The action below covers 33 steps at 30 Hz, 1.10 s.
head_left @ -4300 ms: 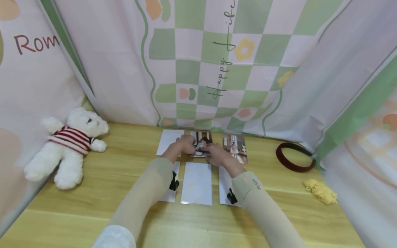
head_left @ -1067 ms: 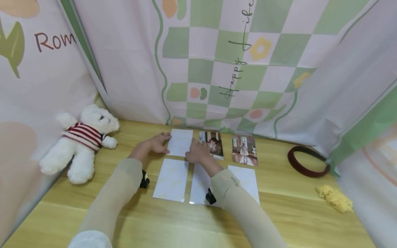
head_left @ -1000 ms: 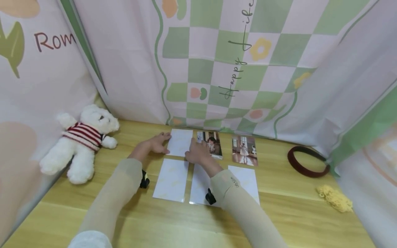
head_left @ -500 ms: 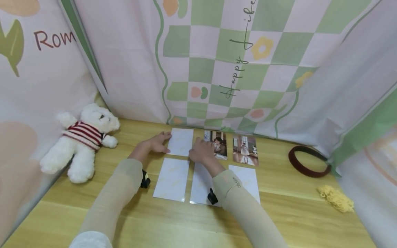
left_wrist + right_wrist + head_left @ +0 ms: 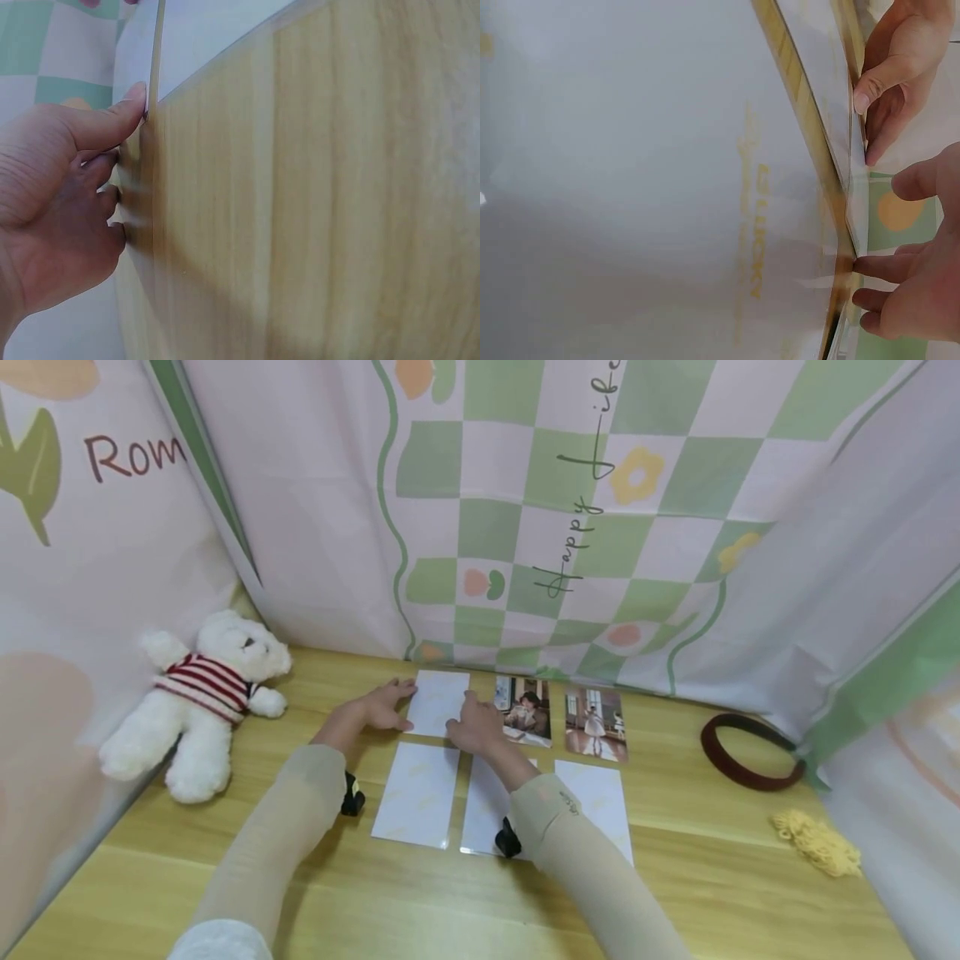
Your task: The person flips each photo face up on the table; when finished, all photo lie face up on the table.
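Note:
At the back left of the table lies a blank white photo card (image 5: 437, 702), face down. My left hand (image 5: 382, 704) rests at its left edge, and in the left wrist view the thumb of that left hand (image 5: 60, 172) reaches the card's edge, fingertips on the wood. On the card's right side is my right hand (image 5: 477, 723); the right wrist view has the index fingertip of this right hand (image 5: 922, 262) at the edge, thumb held apart. Just right of it lies a face-up photo (image 5: 529, 714) of a seated figure, then a photo (image 5: 595, 722) of a figure in a white dress.
Nearer me are three more white-backed cards: left (image 5: 415, 793), middle (image 5: 480, 806) under my right forearm, and right (image 5: 597, 797). A white teddy bear (image 5: 197, 702) sits at the left. A dark red headband (image 5: 716, 760) and yellow yarn (image 5: 816, 842) lie at the right.
Both hands have gone from the seated-figure photo to the back-left card. That photo has since slid slightly right, and the right hand has moved right, then back to the card's edge.

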### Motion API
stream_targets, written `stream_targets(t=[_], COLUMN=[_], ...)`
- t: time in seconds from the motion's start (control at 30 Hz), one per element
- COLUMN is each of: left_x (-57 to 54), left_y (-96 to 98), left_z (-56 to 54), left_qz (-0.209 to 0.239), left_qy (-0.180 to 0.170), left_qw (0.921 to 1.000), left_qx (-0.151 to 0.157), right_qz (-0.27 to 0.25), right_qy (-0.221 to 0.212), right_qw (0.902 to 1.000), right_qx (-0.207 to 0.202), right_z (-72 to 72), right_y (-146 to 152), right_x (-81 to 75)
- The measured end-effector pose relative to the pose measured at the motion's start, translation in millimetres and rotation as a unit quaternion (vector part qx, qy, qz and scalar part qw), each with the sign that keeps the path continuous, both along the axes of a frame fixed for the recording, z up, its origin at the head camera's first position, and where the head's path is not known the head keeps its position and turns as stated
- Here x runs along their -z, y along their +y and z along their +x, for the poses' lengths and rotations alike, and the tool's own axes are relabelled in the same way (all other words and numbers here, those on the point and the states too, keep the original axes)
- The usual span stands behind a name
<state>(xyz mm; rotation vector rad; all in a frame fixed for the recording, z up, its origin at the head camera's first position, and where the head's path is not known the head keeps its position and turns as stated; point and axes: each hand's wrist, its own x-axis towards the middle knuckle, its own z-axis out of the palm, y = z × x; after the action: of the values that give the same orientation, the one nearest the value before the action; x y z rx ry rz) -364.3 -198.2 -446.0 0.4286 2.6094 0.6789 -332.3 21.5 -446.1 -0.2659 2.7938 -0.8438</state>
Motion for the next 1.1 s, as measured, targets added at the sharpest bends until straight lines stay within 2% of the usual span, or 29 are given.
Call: stream_targets(t=[0.23,0.53,0.8,1.1], left_x=[3.1,1.5,-2.4,-14.0], left_y=[0.5,2.9,15.6,28.5], left_z=[-2.9,-1.1,-0.5,-0.8], left_qz=[0.001,-0.004,-0.009,-0.065], left_qy=[0.007,0.009,0.053,0.105], left_qw=[1.0000,0.9999,0.9985,0.9918], left_qx=[-0.003,-0.010,0.005,0.033], right_qz=[-0.066,-0.154,-0.246,-0.327], right_qy=[-0.016,-0.013,-0.051,-0.114], right_qw=[0.9974,0.9873,0.9668,0.9316], right_qx=[0.022,0.035,0.047,0.112], right_z=[-1.9,-2.4,-1.4,-5.3], right_y=[-4,-4,-4,3], right_x=[-0.3,0.7,-2.4,-6.8])
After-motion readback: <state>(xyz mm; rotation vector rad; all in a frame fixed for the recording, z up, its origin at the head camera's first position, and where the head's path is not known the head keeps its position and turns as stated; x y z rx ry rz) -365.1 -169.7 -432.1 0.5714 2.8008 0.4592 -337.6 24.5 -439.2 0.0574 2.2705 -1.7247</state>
